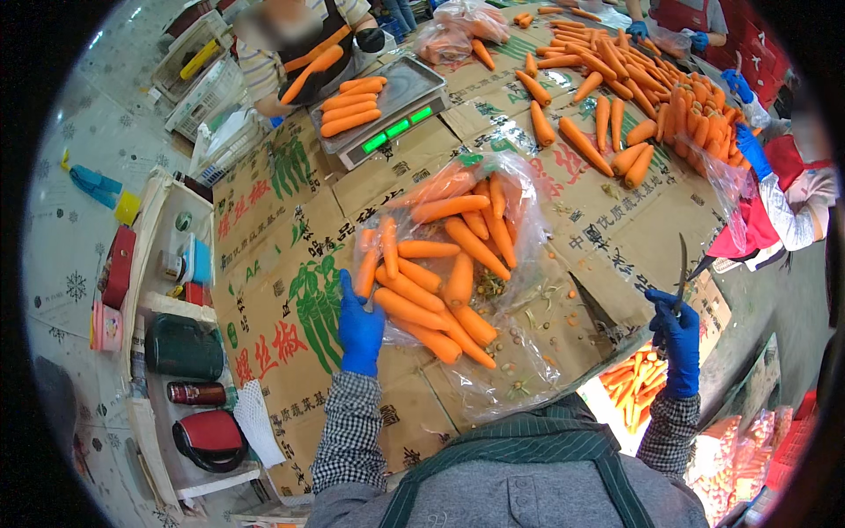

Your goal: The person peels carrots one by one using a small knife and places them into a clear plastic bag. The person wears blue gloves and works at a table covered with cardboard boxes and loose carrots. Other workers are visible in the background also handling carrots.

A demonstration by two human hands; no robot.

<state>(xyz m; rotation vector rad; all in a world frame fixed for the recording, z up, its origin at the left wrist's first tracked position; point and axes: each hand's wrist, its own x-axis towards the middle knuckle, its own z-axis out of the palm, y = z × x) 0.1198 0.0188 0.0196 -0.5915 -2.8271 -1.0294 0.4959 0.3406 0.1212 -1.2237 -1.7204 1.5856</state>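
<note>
My left hand [362, 336], in a blue glove, is at the left edge of a carrot heap. Between its thumb and fingers sits the lower end of a carrot [367, 272]. Loose carrots [412, 290] lie before me, partly inside and spilling from a clear plastic bag [528, 198]. My right hand [676, 336], also blue-gloved, is held out past the table's right edge. It grips a knife [683, 267] with a slim curved blade pointing up and away from me. The knife's handle is mostly hidden by the fingers.
Carrot trimmings [521, 330] litter the cardboard table cover [409, 409]. A digital scale [412, 86] bears several carrots at the far left. A large carrot pile [634, 66] lies far right, with co-workers around the table. A foam shelf box [148, 264] stands left.
</note>
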